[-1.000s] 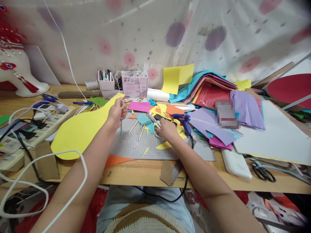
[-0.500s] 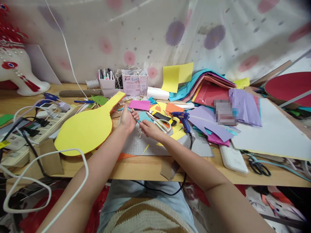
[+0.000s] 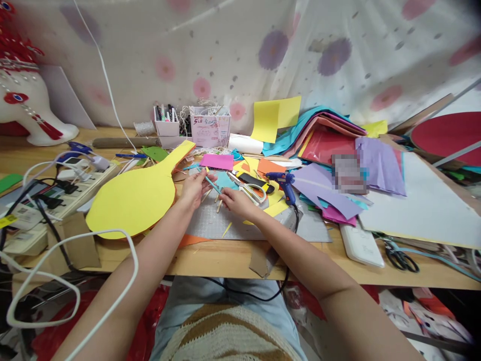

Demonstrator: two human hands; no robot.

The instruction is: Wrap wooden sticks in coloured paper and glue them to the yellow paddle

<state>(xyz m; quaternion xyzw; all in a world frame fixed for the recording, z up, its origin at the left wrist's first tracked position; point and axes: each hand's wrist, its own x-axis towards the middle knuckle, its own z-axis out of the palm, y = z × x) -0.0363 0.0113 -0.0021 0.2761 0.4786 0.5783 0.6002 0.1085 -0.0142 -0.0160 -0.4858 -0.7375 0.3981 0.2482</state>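
Above the grey mat (image 3: 205,228), the left hand (image 3: 194,190) holds the blue stick (image 3: 213,184) in curled fingers while the right hand (image 3: 238,201) pinches its near end; a light, steady grip, clear of the scissors (image 3: 246,187), should control it best.

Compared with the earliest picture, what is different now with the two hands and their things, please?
The left hand has moved right; the thin blue stick, upright before, now slants between both hands. The right hand has left the white-handled scissors, moved left and taken the stick's near end. The glue gun and magenta sheet stayed in place.
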